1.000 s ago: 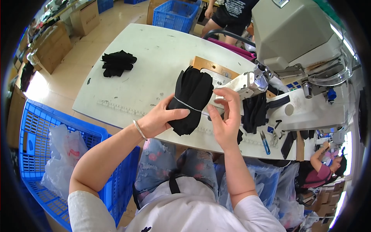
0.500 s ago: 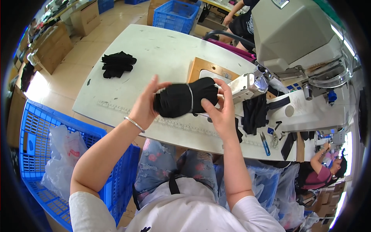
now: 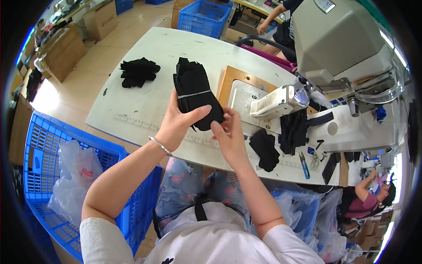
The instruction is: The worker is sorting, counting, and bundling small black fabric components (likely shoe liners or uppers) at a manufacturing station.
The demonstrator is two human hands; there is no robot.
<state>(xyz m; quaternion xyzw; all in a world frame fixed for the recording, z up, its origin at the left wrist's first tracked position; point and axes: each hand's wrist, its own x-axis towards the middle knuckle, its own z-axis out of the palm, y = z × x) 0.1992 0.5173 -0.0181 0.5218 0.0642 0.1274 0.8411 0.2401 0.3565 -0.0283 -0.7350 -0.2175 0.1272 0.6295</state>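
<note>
A thick bundle of black fabric pieces, tied round its middle with a pale band, is held over the white table. My left hand grips its left side, thumb lying across the front below the band. At the bundle's lower right corner, my right hand has its fingers closed on the edge. A loose pile of black fabric pieces lies at the table's far left. To the right of my hands rests a smaller black fabric stack, beside the sewing machine's arm.
Black strips, blue-handled thread snips and a dark phone-like slab lie at the right. A large blue crate with plastic bags stands left of my legs. Another blue crate is beyond the table. Two people sit nearby.
The bundle has turned from lying sideways to standing lengthwise, its far end pointing away. My right hand has moved left and down to its near corner, uncovering the small black stack.
</note>
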